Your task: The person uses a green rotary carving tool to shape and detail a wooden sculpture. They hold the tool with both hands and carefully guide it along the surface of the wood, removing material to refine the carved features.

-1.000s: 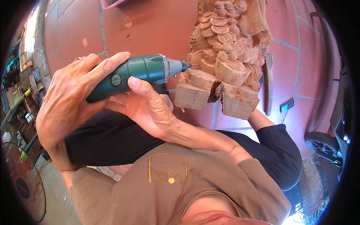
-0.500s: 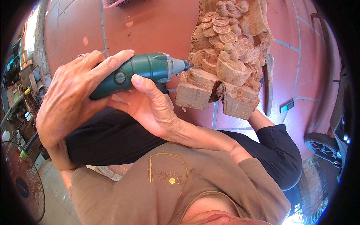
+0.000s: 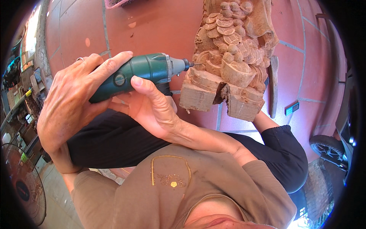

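Observation:
A green rotary tool (image 3: pixel 146 70) with a grey nose lies almost level in both my hands. My left hand (image 3: pixel 70 101) wraps over its rear end from the left. From below, my right hand (image 3: pixel 154 108) supports it, thumb up against the casing. A thin bit (image 3: pixel 196 63) sticks out of the nose toward the left side of a brown wood carving (image 3: pixel 238 72). Whether the bit touches the wood is too fine to tell. Coins, round beads and a boat-shaped ingot stand out in relief on the carving. Its near end is a plain block with a notch.
A curved wooden stick (image 3: pixel 273 86) lies right of the carving, and a small blue keypad phone (image 3: pixel 292 108) is on the tiled floor (image 3: pixel 152 26). A pink basket (image 3: pixel 114 4) sits at the top edge. At lower left stands a fan (image 3: pixel 23 187); a wheel (image 3: pixel 328 149) is at right.
The rotary tool and my hands have shifted very slightly, the nose a few pixels to the left. My grip looks the same.

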Demonstrator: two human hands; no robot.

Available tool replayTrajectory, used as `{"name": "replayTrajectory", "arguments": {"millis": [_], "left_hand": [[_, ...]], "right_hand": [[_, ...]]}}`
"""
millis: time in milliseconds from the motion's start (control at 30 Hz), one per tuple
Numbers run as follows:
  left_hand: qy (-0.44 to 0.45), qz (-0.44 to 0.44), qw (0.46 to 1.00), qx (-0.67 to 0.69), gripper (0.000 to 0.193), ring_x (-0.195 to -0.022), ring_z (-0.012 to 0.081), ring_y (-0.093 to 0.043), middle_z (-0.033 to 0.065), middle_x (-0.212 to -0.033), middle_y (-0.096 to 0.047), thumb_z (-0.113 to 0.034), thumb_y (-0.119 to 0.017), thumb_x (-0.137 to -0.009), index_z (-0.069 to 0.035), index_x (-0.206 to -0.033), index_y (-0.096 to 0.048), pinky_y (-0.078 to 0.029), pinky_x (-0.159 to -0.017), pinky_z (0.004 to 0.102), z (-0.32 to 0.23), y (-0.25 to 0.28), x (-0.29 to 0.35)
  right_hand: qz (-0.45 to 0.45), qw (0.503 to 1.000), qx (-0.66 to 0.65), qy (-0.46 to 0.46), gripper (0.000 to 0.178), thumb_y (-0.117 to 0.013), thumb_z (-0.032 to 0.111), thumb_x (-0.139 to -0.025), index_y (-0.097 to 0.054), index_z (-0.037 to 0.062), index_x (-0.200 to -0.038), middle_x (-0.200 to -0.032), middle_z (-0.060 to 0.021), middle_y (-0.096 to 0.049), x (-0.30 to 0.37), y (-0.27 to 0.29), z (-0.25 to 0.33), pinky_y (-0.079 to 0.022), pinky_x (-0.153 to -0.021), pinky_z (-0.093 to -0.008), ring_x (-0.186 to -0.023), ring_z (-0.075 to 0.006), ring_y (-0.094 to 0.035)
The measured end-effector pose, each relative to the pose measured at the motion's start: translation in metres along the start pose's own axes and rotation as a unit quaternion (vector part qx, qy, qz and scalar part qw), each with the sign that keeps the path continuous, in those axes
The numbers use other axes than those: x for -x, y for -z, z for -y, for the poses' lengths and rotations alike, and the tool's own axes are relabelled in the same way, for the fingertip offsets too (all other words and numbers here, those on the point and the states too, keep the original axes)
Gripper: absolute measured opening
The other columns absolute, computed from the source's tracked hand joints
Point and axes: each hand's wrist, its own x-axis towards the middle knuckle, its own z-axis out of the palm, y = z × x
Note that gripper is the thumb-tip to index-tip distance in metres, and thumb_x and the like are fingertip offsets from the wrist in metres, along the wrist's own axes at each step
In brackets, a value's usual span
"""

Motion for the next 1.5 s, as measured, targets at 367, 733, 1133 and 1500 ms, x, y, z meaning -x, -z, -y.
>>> {"name": "replayTrajectory", "arguments": {"millis": [367, 733, 1133, 1500], "left_hand": [[0.004, -0.003, 1.000, -0.006, 0.084, -0.077, 0.0314, -0.055, 0.0112, -0.083, -0.052, -0.002, -0.073, -0.054, -0.011, -0.135, -0.050, -0.046, -0.070, 0.0412, -0.001, 0.001, 0.000], [-0.004, 0.007, 1.000, 0.000, 0.083, -0.079, 0.0312, -0.056, 0.0115, -0.085, -0.053, -0.002, -0.072, -0.054, -0.010, -0.134, -0.050, -0.046, -0.071, 0.0411, -0.002, 0.002, -0.004], [0.004, 0.011, 0.999, -0.035, 0.080, -0.080, 0.0297, -0.057, 0.0096, -0.088, -0.055, -0.003, -0.072, -0.056, -0.013, -0.133, -0.052, -0.047, -0.071, 0.0403, -0.009, 0.006, -0.008], [0.008, 0.006, 0.999, -0.033, 0.081, -0.078, 0.0300, -0.057, 0.0095, -0.087, -0.055, -0.004, -0.074, -0.055, -0.013, -0.133, -0.052, -0.046, -0.069, 0.0406, -0.010, 0.007, -0.007]], "right_hand": [[0.001, 1.000, 0.003, -0.001, 0.046, -0.068, 0.032, -0.087, -0.048, 0.0153, -0.125, -0.120, -0.0020, -0.054, -0.001, 0.002, -0.002, -0.040, -0.100, -0.0453, -0.117, -0.0170, -0.049], [-0.005, 1.000, -0.002, 0.012, 0.046, -0.068, 0.030, -0.087, -0.047, 0.0156, -0.125, -0.119, -0.0027, -0.054, 0.001, 0.001, 0.001, -0.041, -0.100, -0.0451, -0.117, -0.0180, -0.049], [-0.025, 0.999, -0.025, 0.013, 0.045, -0.069, 0.029, -0.086, -0.048, 0.0154, -0.123, -0.117, -0.0019, -0.054, 0.004, -0.005, 0.004, -0.041, -0.100, -0.0439, -0.109, -0.0159, -0.052], [-0.016, 0.999, -0.027, 0.004, 0.040, -0.068, 0.029, -0.087, -0.050, 0.0152, -0.120, -0.112, 0.0001, -0.055, 0.003, -0.004, 0.003, -0.042, -0.100, -0.0439, -0.101, -0.0139, -0.052]]}}
